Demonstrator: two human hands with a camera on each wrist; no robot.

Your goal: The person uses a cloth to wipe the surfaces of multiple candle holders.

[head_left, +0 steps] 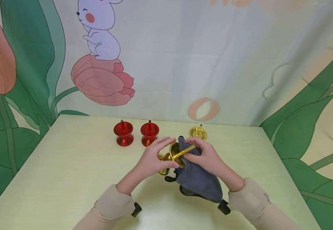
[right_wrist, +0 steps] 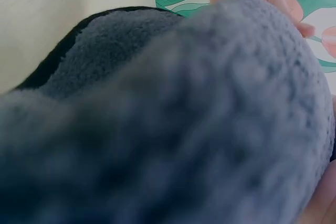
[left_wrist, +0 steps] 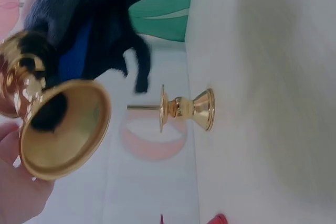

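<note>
My left hand [head_left: 151, 161] grips a gold candlestick [head_left: 187, 149], tilted over above the table, with its thin tube pointing to the right. The left wrist view shows the flared, hollow base of this held candlestick [left_wrist: 68, 135]. My right hand [head_left: 209, 158] pinches a grey plush cloth [head_left: 201, 180] against the candlestick's dish. The cloth hangs down to the right and has black edging and a black loop [head_left: 170, 179]; a blue patch [left_wrist: 75, 51] shows on it in the left wrist view. Cloth [right_wrist: 210, 119] fills most of the right wrist view.
Two red candlesticks [head_left: 124, 140] [head_left: 149, 140] stand upright at the back of the pale table [head_left: 68, 172]. Another gold candlestick [left_wrist: 181, 108] stands upright behind the hands, partly hidden in the head view. A printed curtain [head_left: 166, 73] hangs along the table's back edge.
</note>
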